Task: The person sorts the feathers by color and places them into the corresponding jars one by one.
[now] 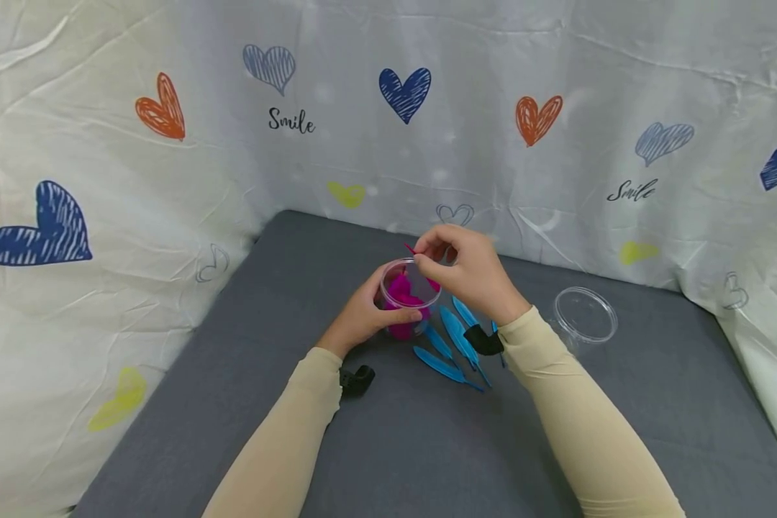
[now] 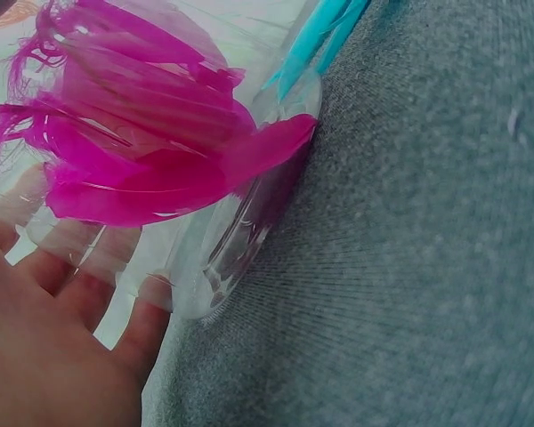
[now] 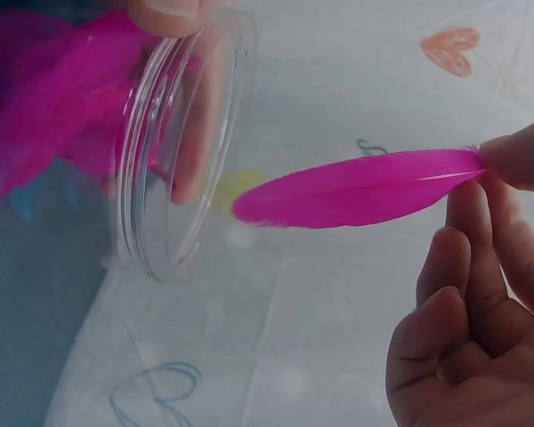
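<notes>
A clear plastic jar [image 1: 409, 306] with magenta feathers [image 2: 151, 142] inside stands in the grip of my left hand [image 1: 369, 311], thumb on the near side and fingers round the far side. The left wrist view shows those fingers through the see-through wall. Just above the jar's mouth is my right hand [image 1: 465, 267], pinching one magenta feather [image 3: 356, 191] by its quill between thumb and fingertips. In the right wrist view this feather's tip points toward the jar rim [image 3: 147, 169] and is apart from it. Several blue feathers [image 1: 442, 365] lie on the table beside the jar.
A round clear plastic container or lid [image 1: 555, 308] lies to the right on the dark grey tabletop [image 1: 427, 460]; its exact form is hard to make out. A white cloth [image 1: 362, 151] printed with hearts hangs behind and to the left.
</notes>
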A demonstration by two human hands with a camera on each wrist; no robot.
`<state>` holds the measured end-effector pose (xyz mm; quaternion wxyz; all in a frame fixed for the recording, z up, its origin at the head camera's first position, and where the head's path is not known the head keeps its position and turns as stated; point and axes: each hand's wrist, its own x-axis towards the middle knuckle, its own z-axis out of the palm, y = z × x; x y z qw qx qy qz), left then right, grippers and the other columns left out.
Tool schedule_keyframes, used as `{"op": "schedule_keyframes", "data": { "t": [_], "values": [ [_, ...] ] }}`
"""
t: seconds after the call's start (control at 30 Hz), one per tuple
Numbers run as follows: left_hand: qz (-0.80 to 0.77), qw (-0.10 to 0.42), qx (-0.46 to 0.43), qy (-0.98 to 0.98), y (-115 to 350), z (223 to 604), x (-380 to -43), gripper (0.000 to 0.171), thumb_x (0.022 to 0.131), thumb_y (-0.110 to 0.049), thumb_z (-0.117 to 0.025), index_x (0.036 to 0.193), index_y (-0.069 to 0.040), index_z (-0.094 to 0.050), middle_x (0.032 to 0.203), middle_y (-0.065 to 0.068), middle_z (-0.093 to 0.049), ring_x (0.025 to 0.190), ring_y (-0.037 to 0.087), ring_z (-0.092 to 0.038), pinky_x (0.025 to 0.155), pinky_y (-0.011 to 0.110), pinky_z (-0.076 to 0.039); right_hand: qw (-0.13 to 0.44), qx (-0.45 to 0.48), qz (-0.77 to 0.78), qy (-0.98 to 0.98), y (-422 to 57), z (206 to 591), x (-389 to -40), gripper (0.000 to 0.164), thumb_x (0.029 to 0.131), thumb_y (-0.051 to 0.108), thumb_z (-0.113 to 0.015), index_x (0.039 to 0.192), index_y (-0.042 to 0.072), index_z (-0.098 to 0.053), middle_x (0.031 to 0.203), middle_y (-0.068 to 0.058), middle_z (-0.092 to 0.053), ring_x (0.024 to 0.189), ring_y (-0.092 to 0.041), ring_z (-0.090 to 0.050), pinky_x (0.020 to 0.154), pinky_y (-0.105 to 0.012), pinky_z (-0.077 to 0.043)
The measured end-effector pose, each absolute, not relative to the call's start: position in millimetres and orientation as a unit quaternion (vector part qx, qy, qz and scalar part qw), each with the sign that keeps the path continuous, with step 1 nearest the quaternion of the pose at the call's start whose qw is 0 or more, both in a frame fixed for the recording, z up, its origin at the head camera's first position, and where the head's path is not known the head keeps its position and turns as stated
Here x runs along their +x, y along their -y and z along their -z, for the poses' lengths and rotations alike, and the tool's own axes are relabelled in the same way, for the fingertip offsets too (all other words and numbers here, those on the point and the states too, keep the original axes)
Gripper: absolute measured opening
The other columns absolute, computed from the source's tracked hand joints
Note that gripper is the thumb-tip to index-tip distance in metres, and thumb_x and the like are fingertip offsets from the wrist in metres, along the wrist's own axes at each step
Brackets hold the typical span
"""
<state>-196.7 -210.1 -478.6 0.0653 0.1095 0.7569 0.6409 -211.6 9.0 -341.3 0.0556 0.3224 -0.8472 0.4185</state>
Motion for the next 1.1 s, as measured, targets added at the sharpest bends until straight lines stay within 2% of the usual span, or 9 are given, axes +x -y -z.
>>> {"op": "schedule_keyframes", "data": {
  "t": [0.4,0.63,1.1],
  "values": [
    [-0.648,0.074,0.106,-0.750,211.3,479.1,-196.0,0.087,0.088,-0.046,-0.090,0.160,-0.046,-0.040,0.157,-0.002,-0.056,0.138,0.022,-0.058,0.114,0.050,-0.057,0.047,0.324,-0.409,0.852,-0.2,354.2,-218.2,0.008,0.099,0.020,-0.077,0.106,0.016,-0.076,0.096,0.001,-0.073,0.089,-0.015,-0.064,0.082,-0.034,-0.056],
    [-0.646,0.069,0.104,-0.753,210.4,478.6,-196.0,0.088,0.088,-0.044,-0.091,0.160,-0.045,-0.040,0.153,-0.008,-0.057,0.137,0.022,-0.059,0.113,0.049,-0.058,0.032,0.305,-0.400,0.864,1.2,367.9,-220.8,0.008,0.100,0.021,-0.077,0.107,0.017,-0.076,0.098,0.002,-0.073,0.088,-0.016,-0.064,0.082,-0.035,-0.056],
    [-0.653,0.064,0.113,-0.746,211.7,478.5,-194.3,0.087,0.089,-0.040,-0.090,0.160,-0.044,-0.040,0.151,-0.010,-0.058,0.136,0.019,-0.061,0.115,0.047,-0.056,0.044,0.303,-0.375,0.875,0.3,390.9,-225.1,0.009,0.100,0.023,-0.077,0.108,0.018,-0.076,0.102,0.002,-0.072,0.092,-0.015,-0.066,0.085,-0.036,-0.059]
  ]
}}
